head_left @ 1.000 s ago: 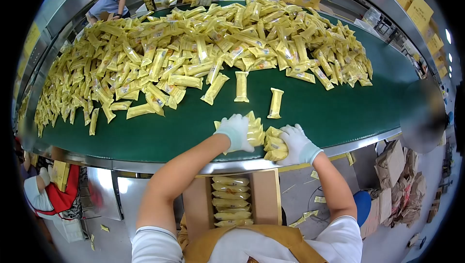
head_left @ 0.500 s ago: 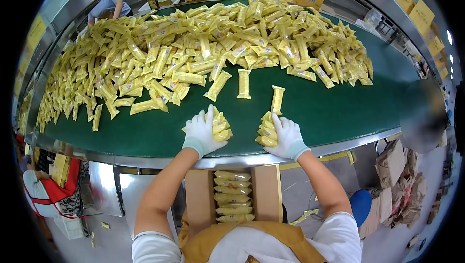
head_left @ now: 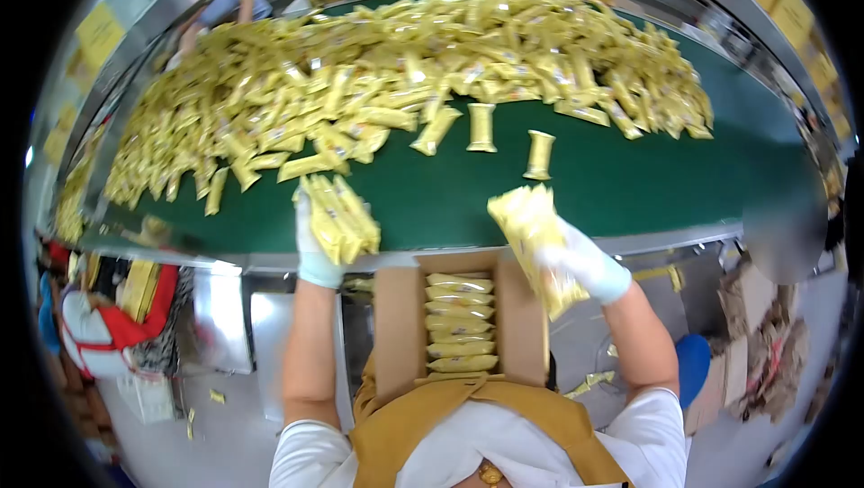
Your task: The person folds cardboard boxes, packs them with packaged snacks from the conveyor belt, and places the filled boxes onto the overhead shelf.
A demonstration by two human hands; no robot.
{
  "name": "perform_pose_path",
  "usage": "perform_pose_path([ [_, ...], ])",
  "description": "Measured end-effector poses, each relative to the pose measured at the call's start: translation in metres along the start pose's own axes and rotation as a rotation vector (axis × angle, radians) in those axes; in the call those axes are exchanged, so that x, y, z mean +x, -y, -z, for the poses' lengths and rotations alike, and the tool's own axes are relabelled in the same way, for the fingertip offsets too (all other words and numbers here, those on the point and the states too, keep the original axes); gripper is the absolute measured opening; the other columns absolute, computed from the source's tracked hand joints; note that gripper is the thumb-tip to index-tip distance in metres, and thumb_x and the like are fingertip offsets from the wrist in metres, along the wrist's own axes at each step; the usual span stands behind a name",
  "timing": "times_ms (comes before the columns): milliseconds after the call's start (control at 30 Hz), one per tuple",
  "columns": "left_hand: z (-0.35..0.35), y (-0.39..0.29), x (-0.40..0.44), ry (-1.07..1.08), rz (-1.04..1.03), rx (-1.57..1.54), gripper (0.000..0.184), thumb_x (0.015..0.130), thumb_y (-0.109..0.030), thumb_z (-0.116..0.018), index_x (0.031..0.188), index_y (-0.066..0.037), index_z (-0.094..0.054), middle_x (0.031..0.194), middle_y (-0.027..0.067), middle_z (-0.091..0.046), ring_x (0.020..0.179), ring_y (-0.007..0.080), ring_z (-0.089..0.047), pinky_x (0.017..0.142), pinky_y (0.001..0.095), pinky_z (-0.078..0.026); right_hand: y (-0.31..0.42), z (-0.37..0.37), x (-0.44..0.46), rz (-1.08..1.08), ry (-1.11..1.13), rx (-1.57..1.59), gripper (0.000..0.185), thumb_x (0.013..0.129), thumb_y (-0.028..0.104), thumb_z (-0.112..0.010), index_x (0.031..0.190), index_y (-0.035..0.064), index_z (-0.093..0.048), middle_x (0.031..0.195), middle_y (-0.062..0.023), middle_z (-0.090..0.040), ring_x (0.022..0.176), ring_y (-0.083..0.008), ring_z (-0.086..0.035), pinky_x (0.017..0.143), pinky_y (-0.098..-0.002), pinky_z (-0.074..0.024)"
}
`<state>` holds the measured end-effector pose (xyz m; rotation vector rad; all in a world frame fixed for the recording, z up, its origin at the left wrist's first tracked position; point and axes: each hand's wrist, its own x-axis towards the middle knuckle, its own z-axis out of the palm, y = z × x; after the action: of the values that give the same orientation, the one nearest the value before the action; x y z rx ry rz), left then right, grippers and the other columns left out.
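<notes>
I see one yellow packet heap [head_left: 405, 61] on the green counter [head_left: 432, 205], one open carton [head_left: 399, 331] by its edge, my left hand [head_left: 315, 245] grasping one packet bundle [head_left: 340, 218], right hand [head_left: 576, 259] a second bundle [head_left: 529, 223]

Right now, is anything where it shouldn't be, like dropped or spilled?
Yes: some yellow bits, maybe packets or wrappers, lie on the grey floor on both sides of the open box. That looks odd because most packets are piled on the green belt.
</notes>
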<state>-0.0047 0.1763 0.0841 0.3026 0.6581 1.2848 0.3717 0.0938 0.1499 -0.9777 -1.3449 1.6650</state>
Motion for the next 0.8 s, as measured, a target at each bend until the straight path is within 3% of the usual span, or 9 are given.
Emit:
perform_pose_path([
  [100, -0.019, 0.004, -0.026, -0.007, -0.028, -0.209, 0.071, 0.089, -0.075, -0.050, 0.131, -0.017, -0.055, 0.115, 0.0128, -0.062, 0.106, 0.0355, -0.060, 0.088, 0.0586, -0.049, 0.033, -0.045, 0.002, 0.235, 0.454, -1.146, 0.093, 0.074, 0.046, -0.077, 0.144, -0.0037, -0.042, 0.112, -0.0182, -0.063, 0.101, -0.0331, -0.062, 0.084, -0.0434, -0.0505],
  [167, -0.043, 0.009, -0.044, 0.020, 0.025, -0.252, 0.071, 0.089, -0.075, -0.050, 0.128, -0.016, -0.056, 0.115, 0.0129, -0.061, 0.106, 0.0354, -0.059, 0.090, 0.0582, -0.048, 0.018, -0.089, 0.000, 0.110, 0.645, -1.517, 0.101, 0.068, 0.048, -0.080, 0.146, -0.0029, -0.041, 0.111, -0.0173, -0.061, 0.101, -0.0344, -0.060, 0.085, -0.0439, -0.0450],
  [233, -0.064, 0.011, -0.063, 0.181, 0.095, -0.191, 0.065, 0.093, -0.070, -0.050, 0.127, -0.015, -0.057, 0.115, 0.0125, -0.061, 0.108, 0.0318, -0.058, 0.095, 0.0514, -0.050, -0.004, -0.118, 0.005, 0.013, 0.750, -1.585, 0.097, 0.071, 0.043, -0.079, 0.147, -0.0021, -0.040, 0.114, -0.0181, -0.061, 0.104, -0.0344, -0.060, 0.088, -0.0462, -0.0448],
  [367, -0.086, 0.029, -0.077, 0.149, 0.108, -0.195, 0.073, 0.091, -0.074, -0.049, 0.131, -0.013, -0.053, 0.114, 0.0146, -0.060, 0.106, 0.0330, -0.059, 0.091, 0.0514, -0.051, -0.057, -0.131, 0.006, -0.101, 0.783, -1.505, 0.087, 0.077, 0.034, -0.075, 0.148, -0.0022, -0.039, 0.117, -0.0187, -0.060, 0.106, -0.0337, -0.060, 0.088, -0.0471, -0.0458],
  [433, -0.074, 0.050, -0.082, 0.225, 0.048, -0.089, 0.073, 0.094, -0.061, -0.058, 0.143, -0.010, -0.043, 0.125, 0.0144, -0.059, 0.114, 0.0329, -0.059, 0.101, 0.0479, -0.050, -0.085, -0.134, 0.000, -0.129, 0.733, -1.501, 0.078, 0.082, 0.028, -0.071, 0.147, -0.0022, -0.041, 0.119, -0.0193, -0.061, 0.108, -0.0338, -0.060, 0.088, -0.0469, -0.0463],
  [533, -0.061, 0.083, -0.093, 0.433, -0.131, 0.768, 0.078, 0.089, -0.070, -0.058, 0.138, -0.009, -0.050, 0.123, 0.0117, -0.059, 0.114, 0.0272, -0.058, 0.099, 0.0453, -0.049, -0.093, -0.140, -0.012, -0.087, 0.726, -1.632, 0.052, 0.089, 0.019, -0.062, 0.136, -0.0017, -0.052, 0.124, -0.0228, -0.060, 0.112, -0.0357, -0.060, 0.091, -0.0440, -0.0483],
  [600, -0.056, 0.096, -0.096, 0.641, -0.634, 1.367, 0.086, 0.078, -0.057, -0.077, 0.141, -0.006, -0.048, 0.124, 0.0148, -0.056, 0.115, 0.0288, -0.056, 0.102, 0.0456, -0.045, -0.136, -0.129, -0.017, -0.010, 0.487, -1.041, 0.046, 0.090, 0.021, -0.062, 0.130, -0.0010, -0.056, 0.121, -0.0242, -0.061, 0.112, -0.0358, -0.060, 0.091, -0.0425, -0.0486],
  [700, -0.066, 0.094, -0.094, 0.808, -0.863, 1.925, 0.106, 0.061, -0.041, -0.087, 0.144, 0.005, -0.039, 0.126, 0.0198, -0.052, 0.120, 0.0362, -0.051, 0.105, 0.0491, -0.038, -0.173, -0.118, -0.031, 0.206, 0.492, -1.226, 0.064, 0.092, 0.045, -0.061, 0.140, 0.0038, -0.049, 0.114, -0.0257, -0.063, 0.100, -0.0370, -0.064, 0.086, -0.0426, -0.0504],
  [800, -0.054, 0.115, -0.090, 0.785, -0.928, 2.176, 0.081, 0.073, -0.032, -0.073, 0.141, 0.003, -0.046, 0.122, 0.0189, -0.055, 0.115, 0.0348, -0.053, 0.103, 0.0519, -0.037, -0.128, -0.128, -0.047, 0.020, 0.586, -1.537, 0.087, 0.087, 0.065, -0.058, 0.150, 0.0072, -0.039, 0.109, -0.0222, -0.065, 0.090, -0.0342, -0.067, 0.076, -0.0451, -0.0505],
])
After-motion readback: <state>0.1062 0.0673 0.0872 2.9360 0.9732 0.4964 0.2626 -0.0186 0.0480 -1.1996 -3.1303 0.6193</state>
